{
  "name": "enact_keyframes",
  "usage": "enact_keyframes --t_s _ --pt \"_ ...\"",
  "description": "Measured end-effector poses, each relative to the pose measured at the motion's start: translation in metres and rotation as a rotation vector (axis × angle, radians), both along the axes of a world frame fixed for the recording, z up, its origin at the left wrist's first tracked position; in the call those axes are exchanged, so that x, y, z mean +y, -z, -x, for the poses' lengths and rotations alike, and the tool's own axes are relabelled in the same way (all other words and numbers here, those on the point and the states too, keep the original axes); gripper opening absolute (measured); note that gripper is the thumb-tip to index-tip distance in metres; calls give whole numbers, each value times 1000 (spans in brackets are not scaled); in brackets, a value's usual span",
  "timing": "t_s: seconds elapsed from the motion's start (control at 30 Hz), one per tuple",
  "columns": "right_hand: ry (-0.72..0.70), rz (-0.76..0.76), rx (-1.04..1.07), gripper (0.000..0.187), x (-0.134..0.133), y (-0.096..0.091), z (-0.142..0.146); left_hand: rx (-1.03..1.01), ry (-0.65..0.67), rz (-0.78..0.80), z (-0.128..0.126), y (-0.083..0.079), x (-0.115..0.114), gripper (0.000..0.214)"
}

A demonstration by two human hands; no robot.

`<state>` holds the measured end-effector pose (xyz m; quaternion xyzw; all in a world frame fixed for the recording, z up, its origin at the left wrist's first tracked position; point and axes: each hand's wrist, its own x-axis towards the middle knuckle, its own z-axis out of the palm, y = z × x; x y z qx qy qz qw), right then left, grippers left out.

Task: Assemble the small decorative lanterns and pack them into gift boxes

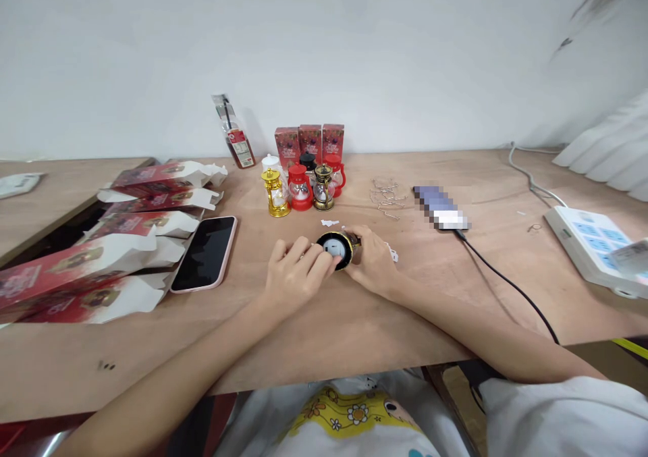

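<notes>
A small lantern with a black, gold-rimmed round base is tipped on its side, its underside turned towards me. Around its body is my right hand, thumb below and fingers above. My left hand has its fingers curled against the base, with fingertips over the pale centre of the underside; whether they pinch some small part there is hidden. Behind stand several small lanterns, among them a gold one, a red one and a bronze one. White paper scraps lie just beyond my hands.
Open red cartons lie at the left beside a pink-cased phone. Small red boxes and a tilted bottle stand near the wall. Wire handles, a cabled phone and a power strip are to the right.
</notes>
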<state>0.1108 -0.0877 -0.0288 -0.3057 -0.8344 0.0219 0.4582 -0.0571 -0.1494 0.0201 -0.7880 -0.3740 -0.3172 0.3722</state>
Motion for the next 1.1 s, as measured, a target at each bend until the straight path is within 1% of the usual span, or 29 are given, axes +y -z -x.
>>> enact_keyframes --t_s 0.07,0.13,0.2,0.23,0.27,0.33,0.43,0.53,0.63,0.7,0.73,0.83,0.93,1.03,1.1 --pt "-20 0 -2 38 0 0 -1 -140 29 117 1 1 0 24" --pt "-44 -5 -6 40 0 0 -2 -387 42 292 0 1 0 23" --pt "-77 -9 -8 44 1 1 -4 -633 37 468 -1 1 0 34" --pt "-97 -14 -6 46 1 2 -5 -712 40 545 -2 2 1 38" --pt "-114 -22 -3 46 2 3 -5 -755 53 615 -3 2 1 40" --pt "-134 -45 0 44 3 5 -5 -766 96 736 -4 3 1 36" --pt "-121 -73 -43 41 4 8 -5 -745 128 836 -6 6 0 31" --pt "-70 -119 -128 35 4 7 -5 -737 109 846 -6 10 -1 29" --pt "-24 -216 -202 27 3 3 -6 -726 120 870 -7 13 -1 29" --pt "-23 -266 -204 26 2 0 -7 -718 147 876 -7 15 0 30" --pt "-23 -267 -187 27 1 -1 -6 -715 158 867 -7 16 0 31" --pt "-21 -183 -110 33 0 -4 -5 -715 176 800 -4 17 3 30" --pt "-1 -115 -70 35 0 -5 -4 -721 187 691 0 18 7 31" --pt "24 -70 -35 38 1 -4 -3 -667 236 576 3 18 8 27" --pt "30 -50 -28 40 1 -4 -3 -614 272 518 3 18 8 29"
